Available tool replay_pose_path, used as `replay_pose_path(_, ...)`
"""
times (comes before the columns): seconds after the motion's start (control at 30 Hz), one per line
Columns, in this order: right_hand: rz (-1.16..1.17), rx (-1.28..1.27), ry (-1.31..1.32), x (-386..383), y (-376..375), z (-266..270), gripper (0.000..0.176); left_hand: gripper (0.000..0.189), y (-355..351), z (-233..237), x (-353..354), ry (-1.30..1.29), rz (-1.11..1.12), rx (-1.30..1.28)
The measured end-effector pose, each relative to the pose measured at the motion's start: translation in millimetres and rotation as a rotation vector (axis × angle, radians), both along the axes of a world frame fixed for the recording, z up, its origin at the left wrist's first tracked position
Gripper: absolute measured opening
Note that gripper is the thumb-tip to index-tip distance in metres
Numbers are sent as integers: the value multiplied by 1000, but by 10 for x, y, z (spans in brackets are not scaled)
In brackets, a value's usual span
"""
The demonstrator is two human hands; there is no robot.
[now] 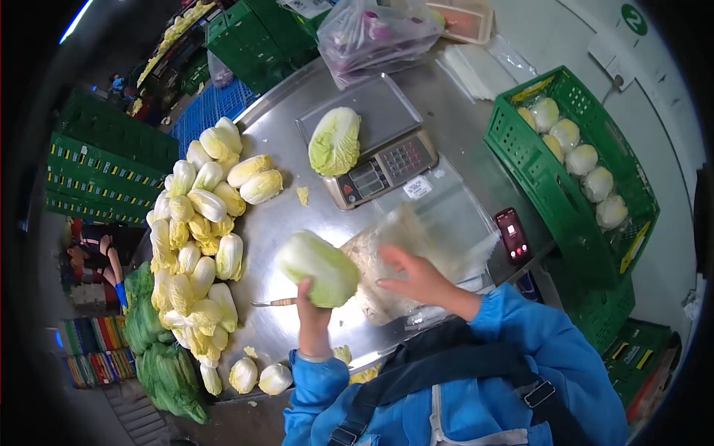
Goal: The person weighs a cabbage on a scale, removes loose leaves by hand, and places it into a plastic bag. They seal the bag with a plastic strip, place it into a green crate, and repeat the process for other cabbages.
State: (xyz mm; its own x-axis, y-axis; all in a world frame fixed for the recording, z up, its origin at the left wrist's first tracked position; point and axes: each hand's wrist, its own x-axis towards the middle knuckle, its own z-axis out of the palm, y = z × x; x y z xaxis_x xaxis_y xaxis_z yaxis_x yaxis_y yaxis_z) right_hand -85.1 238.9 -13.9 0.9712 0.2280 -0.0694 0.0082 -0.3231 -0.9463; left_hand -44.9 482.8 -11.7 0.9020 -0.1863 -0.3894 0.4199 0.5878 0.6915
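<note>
A napa cabbage is held up over the steel table, with my left hand gripping it from its near side. To the right of it, my right hand hovers with fingers apart and nothing in them. Beneath that hand lies a crumpled brownish sheet or bag, beside clear plastic bags. A knife rests on the table, partly hidden behind my left hand. Another napa cabbage sits on the digital scale.
On the left is a heap of napa cabbages, with green net sacks beyond. At the right, a green crate holds several wrapped cabbages. A phone lies by the crate. Another person is at far left.
</note>
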Motion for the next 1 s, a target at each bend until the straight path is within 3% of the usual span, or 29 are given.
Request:
replay_pose_path(0.03, -126, 190, -48, 45, -27, 31, 83, 68, -163, -84, -37, 51, -4, 155)
replay_pose_path(0.1, -109, 94, -159, 152, -5, 144, 92, 64, -590, -243, -129, -22, -81, 166)
replay_pose_path(0.13, -96, 44, -220, 249, -18, 187, 97, 69, -828, -289, -115, -124, -158, 169)
replay_pose_path(0.23, -256, 443, -41, 554, -389, -64, 96, 84, -976, -287, 350, -292, -294, 55)
replay_pose_path(0.27, -306, 566, 38, 686, -557, -91, 94, 89, -981, -271, 610, -510, -232, 404)
replay_pose_path(0.33, -351, 346, -107, 1170, -865, -175, 92, 96, -936, -214, 1211, -801, -63, 1109)
replay_pose_path(0.4, -415, 57, -198, 1620, -1005, -238, 90, 96, -1024, -145, 1808, -865, 20, 1415)
replay_pose_path(0.5, -507, -458, -306, 2406, -1094, -211, 86, 102, -1333, -207, 2455, -992, -41, 1889)
replay_pose_path(0.6, -488, -808, -336, 2859, -1047, -504, 84, 104, -1602, -273, 2817, -790, -208, 2102)
replay_pose_path(0.7, -439, -956, -432, 2994, -1035, -787, 84, 98, -1631, -146, 3034, -488, -448, 1961)
replay_pose_path(0.8, -459, -868, -559, 2752, -1055, -588, 81, 84, -1146, -468, 3409, -631, -381, 1588)
replay_pose_path(0.87, -483, -684, -641, 2532, -1086, -355, 76, 76, -891, -332, 3342, -348, -399, 823)
replay_pose_path(0.9, -454, -350, -460, 2406, -1056, -373, 74, 72, -790, -278, 3214, -206, -387, 447)
replay_pose_path(0.97, -360, 320, -73, 2094, -894, -426, 69, 68, -551, -339, 2751, 2, -294, 88)
replay_pose_path(1.0, -246, 567, 39, 1981, -786, -364, 69, 71, -518, -325, 2398, -11, -206, 53)
